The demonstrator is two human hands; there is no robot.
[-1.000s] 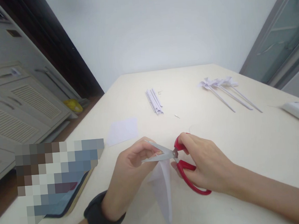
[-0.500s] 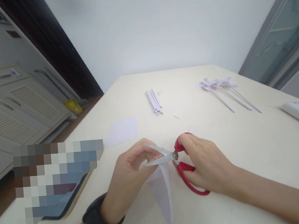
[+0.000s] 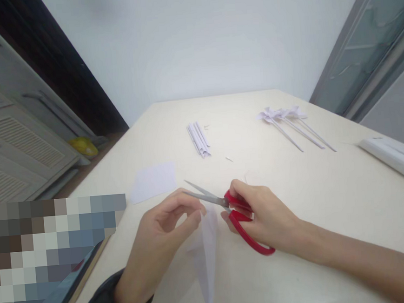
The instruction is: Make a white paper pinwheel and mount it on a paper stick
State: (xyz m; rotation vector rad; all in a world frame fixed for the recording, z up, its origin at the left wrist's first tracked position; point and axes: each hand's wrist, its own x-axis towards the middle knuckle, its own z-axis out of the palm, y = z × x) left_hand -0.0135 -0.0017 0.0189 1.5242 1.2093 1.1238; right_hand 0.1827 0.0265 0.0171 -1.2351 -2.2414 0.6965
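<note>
On the desk (image 3: 331,197), just nearer than the loose white sheet (image 3: 152,182), the left hand (image 3: 156,246) pinches a folded paper (image 3: 204,249). The right hand (image 3: 263,216) grips red scissors (image 3: 233,212), blades slightly parted at the paper's top.

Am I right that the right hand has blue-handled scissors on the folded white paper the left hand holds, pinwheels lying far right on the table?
Not quite: the head view shows the scissors have red handles, not blue. The rest stands: the right hand works them at the folded white paper held by the left hand, with the pinwheels lying far right on the table.
</note>
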